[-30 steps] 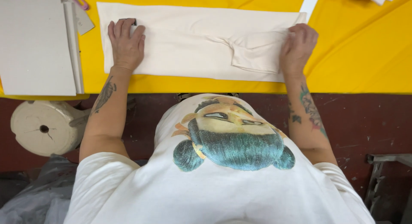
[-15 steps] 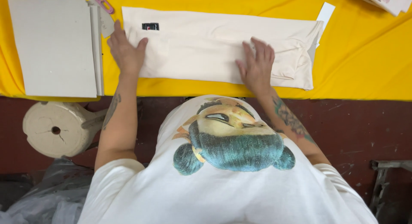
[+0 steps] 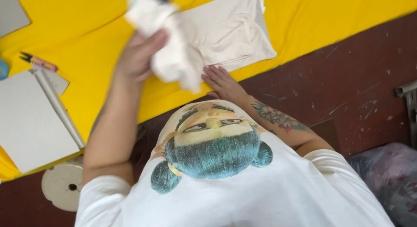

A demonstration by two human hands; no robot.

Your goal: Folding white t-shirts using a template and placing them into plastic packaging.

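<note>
A cream folded garment (image 3: pixel 221 31) lies on the yellow cloth-covered table (image 3: pixel 87 44). My left hand (image 3: pixel 139 55) is raised above the table and grips one end of the garment, lifting it in a blurred bunch toward the top of the view. Flat on the garment's near edge, by the table's front edge, rests my right hand (image 3: pixel 221 81) with fingers spread. My white printed shirt fills the lower part of the view.
A grey board (image 3: pixel 30 122) with a thin white strip lies at the left on the table. Small pink-handled snips (image 3: pixel 38 62) lie above it. A round white spool (image 3: pixel 63 185) stands below the table. A dark bag (image 3: pixel 391 179) sits on the red floor at right.
My left hand has picked up the garment's left end and swung it up and over. My right hand slid to the near edge. The view has tilted and shifted right.
</note>
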